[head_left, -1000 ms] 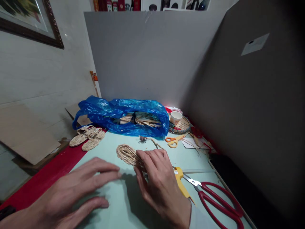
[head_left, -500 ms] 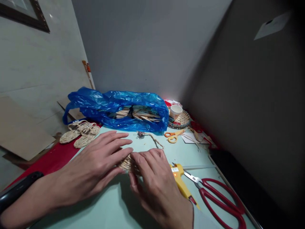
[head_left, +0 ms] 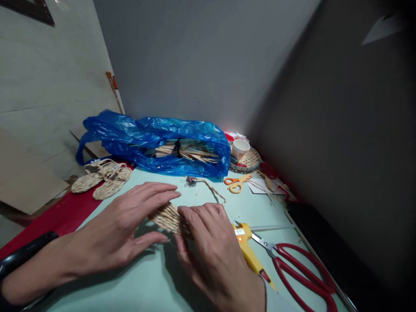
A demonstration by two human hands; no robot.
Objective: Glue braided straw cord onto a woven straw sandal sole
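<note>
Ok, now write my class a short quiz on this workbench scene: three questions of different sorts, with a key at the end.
1. Multiple choice. What shows in the mouth of the blue plastic bag?
A) a picture frame
B) a tied bundle of pale strips
C) a paintbrush

2. True or false. The fingers of the right hand are closed on the woven straw piece.

3. Short answer. In this view, which yellow tool lies between the right hand and the red-handled scissors?

Key
1. B
2. True
3. The glue gun
</note>
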